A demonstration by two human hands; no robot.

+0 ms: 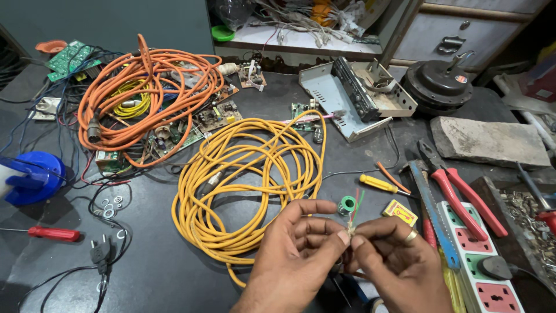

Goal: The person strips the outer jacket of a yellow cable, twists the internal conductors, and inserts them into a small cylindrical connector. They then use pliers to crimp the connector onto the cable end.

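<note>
Cluttered dark bench (162, 272): at six o'clock, left hand (298, 252) and right hand (394, 255) fingers pinch thin, light, floppy wire ends (354, 211) near their base.

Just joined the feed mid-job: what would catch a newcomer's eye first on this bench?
The yellow cable coil sprawls mid-bench, with the orange cable coil heaped over circuit boards at back left. In front, the left hand and right hand pinch thin wire ends between their fingertips; red-handled pliers lie to the right.
</note>
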